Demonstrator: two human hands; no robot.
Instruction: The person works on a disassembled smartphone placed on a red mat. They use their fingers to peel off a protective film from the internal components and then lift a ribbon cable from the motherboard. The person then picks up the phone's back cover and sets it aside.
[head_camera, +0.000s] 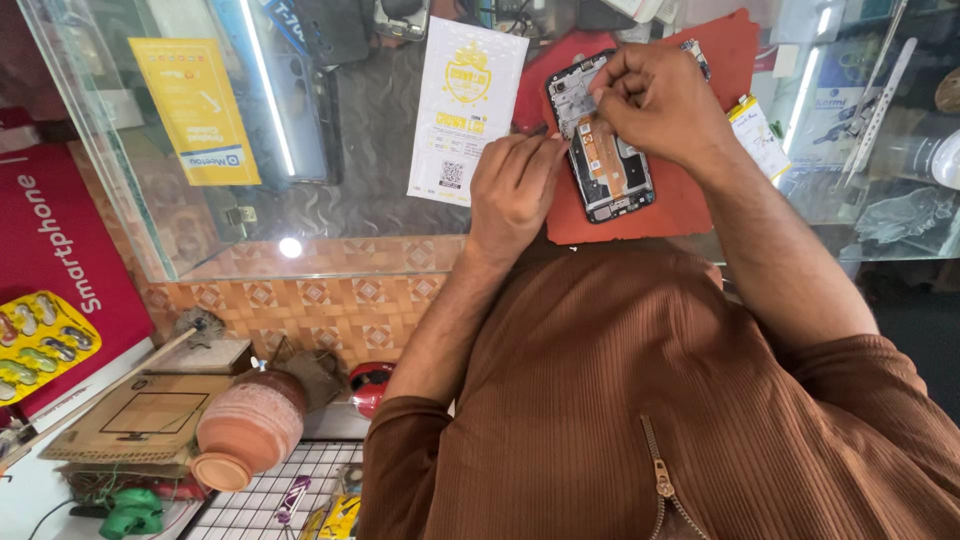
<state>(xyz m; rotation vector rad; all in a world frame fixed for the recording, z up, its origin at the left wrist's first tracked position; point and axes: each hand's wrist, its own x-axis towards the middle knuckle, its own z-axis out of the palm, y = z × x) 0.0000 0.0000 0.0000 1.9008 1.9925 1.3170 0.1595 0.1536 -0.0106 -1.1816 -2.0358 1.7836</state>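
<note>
Both hands, left (515, 185) & right (655, 100), on opened phone (603, 150).

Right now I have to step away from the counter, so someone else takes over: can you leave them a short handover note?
Left hand: closed fingers, pressing at the left edge of the opened phone; whether it grips a tool is unclear.
Right hand: fingertips pinching at the phone's upper part.
Phone lies back-off, insides exposed, on the red mat on the glass counter.
Done: back cover off. Left: the inside work; phone still open.
</note>
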